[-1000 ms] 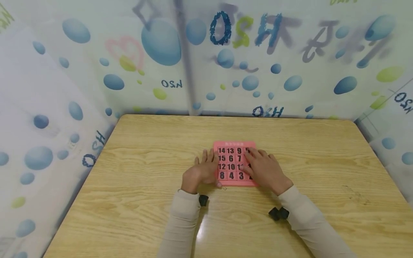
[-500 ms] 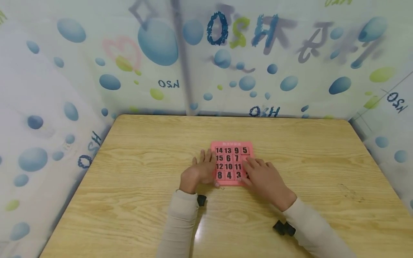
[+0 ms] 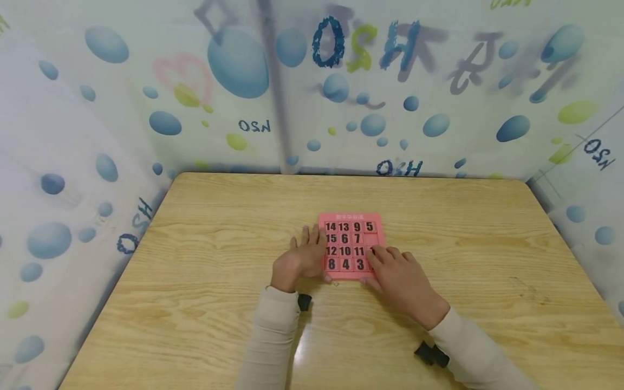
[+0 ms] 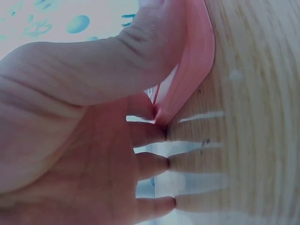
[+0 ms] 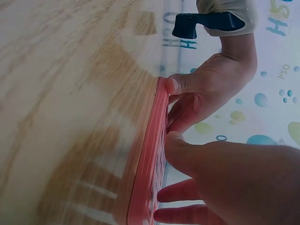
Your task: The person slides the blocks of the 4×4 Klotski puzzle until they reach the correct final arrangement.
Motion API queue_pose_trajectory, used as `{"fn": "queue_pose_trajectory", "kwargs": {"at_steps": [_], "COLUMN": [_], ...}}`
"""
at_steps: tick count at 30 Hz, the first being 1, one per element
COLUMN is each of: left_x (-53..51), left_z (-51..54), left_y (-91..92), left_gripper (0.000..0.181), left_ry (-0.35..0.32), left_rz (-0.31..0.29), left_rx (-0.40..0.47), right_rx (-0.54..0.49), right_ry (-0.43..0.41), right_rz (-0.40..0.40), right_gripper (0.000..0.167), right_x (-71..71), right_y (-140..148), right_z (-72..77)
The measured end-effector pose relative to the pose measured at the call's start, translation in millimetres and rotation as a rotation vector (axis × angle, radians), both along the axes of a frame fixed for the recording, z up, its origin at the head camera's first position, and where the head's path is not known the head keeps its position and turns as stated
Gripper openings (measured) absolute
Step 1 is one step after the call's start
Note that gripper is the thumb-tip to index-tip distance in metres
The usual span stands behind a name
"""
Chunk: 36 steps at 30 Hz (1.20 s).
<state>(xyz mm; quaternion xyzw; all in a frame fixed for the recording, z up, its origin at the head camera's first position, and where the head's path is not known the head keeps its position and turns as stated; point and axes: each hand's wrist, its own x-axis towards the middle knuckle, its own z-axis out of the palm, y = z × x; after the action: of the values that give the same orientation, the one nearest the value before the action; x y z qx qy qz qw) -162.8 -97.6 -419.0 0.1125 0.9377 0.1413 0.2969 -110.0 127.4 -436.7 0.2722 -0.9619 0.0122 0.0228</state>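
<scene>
A pink sliding number puzzle [image 3: 351, 238] lies flat on the table, its black-numbered tiles facing up. A vacant slot shows at the right end of its second row, below the 5. My left hand [image 3: 302, 260] rests along the left edge, fingers straight and spread; in the left wrist view its thumb [image 4: 136, 56] lies across the near corner of the puzzle. My right hand [image 3: 403, 279] is over the lower right part, fingertips [image 3: 374, 252] on the right column, where they hide tiles. In the right wrist view its thumb [image 5: 176, 145] is beside the puzzle.
The wooden table [image 3: 219, 227] reaches back to a wall covering [image 3: 312, 97] printed with blue and green drops. Black devices [image 3: 431, 355] sit at both wrists, by the light sleeves [image 3: 273, 330].
My right hand has drawn back toward me, from the top right tiles to the lower right, uncovering the 5 and the vacant slot. My left hand stays at the puzzle's left edge.
</scene>
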Motion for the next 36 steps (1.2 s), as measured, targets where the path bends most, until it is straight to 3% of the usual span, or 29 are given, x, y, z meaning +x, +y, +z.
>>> {"fn": "queue_pose_trajectory", "kwargs": {"at_steps": [18, 36], "left_x": [0.8, -1.8], "left_z": [0.5, -1.2], "left_y": [-1.5, -1.1], "left_gripper": [0.116, 0.123], "left_ry": [-0.001, 0.009], "left_rz": [-0.004, 0.037], "left_rx": [0.003, 0.001], "right_rx": [-0.003, -0.040], "right_ry": [-0.030, -0.092], "right_rz": [-0.024, -0.052], "right_gripper": [0.062, 0.059], "right_x": [-6.2, -17.0], "right_y": [0.0, -1.7], "right_z": [-4.3, -4.1]}}
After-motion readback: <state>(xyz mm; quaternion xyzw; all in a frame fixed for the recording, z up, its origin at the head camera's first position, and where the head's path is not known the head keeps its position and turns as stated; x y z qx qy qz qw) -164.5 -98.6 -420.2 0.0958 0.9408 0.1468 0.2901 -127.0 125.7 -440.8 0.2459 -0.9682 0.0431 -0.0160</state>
